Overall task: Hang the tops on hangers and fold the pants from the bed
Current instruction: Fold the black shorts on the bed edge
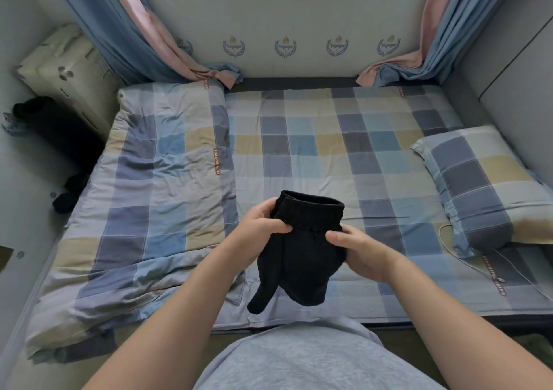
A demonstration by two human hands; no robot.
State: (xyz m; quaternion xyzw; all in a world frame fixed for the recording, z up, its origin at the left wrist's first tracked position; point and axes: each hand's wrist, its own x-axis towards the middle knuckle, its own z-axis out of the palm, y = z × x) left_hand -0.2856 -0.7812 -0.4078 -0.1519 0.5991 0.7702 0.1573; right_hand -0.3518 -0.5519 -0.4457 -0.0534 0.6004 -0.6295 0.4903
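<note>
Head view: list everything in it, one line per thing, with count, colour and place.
bed: one, blue-beige-grey checked sheet, across the middle
black garment: one, black, held above the bed's near edge
quilt: one, same check, rumpled on the bed's left
pillow: one, same check, bed's right
curtains: two, blue and pink, far corners
cable: one, white, beside the pillow
beige bundle: one, beige, far left corner
dark items: at least two, black, left of the bed, unidentifiable
grey shirt: one, grey, bottom centre
left hand: one, grips the garment's left side
right hand: one, grips its right side
</note>
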